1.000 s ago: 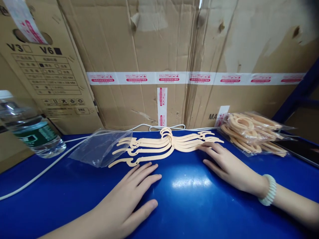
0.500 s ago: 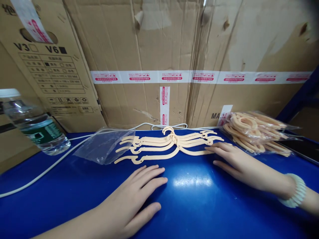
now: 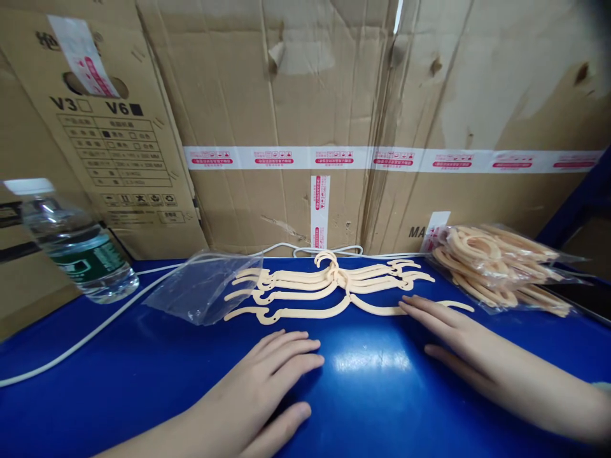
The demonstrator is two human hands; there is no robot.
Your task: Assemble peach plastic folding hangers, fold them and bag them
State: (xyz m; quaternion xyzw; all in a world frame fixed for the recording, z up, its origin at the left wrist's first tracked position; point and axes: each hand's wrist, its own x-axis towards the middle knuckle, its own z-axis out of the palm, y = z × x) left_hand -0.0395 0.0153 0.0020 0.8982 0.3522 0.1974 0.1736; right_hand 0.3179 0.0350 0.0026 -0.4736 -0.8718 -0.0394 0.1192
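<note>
Several beige folding clothes hangers [image 3: 312, 312] lie in a fanned row on the blue table, their hooks gathered at the middle back. The nearest one has its right arm stretched out under my right hand [image 3: 472, 346]. Those fingers are extended, the fingertips resting on or just over that arm and covering part of it; the curved end shows beyond them. My left hand [image 3: 274, 388] lies palm down in front of the hangers' left side, fingers spread, holding nothing and apart from them.
A clear plastic bag [image 3: 195, 289] overlaps the hangers' left ends. Bagged hangers [image 3: 477, 248] are stacked at the right beside a dark flat object [image 3: 585, 296]. A water bottle [image 3: 88, 257] stands left, near a white cable [image 3: 95, 331]. Cardboard boxes [image 3: 286, 210] wall off the back.
My right hand has shifted slightly right and towards me, and the nearest hanger's right arm sits a little closer. Its curved end now shows past my fingers. My left hand looks nearly unmoved.
</note>
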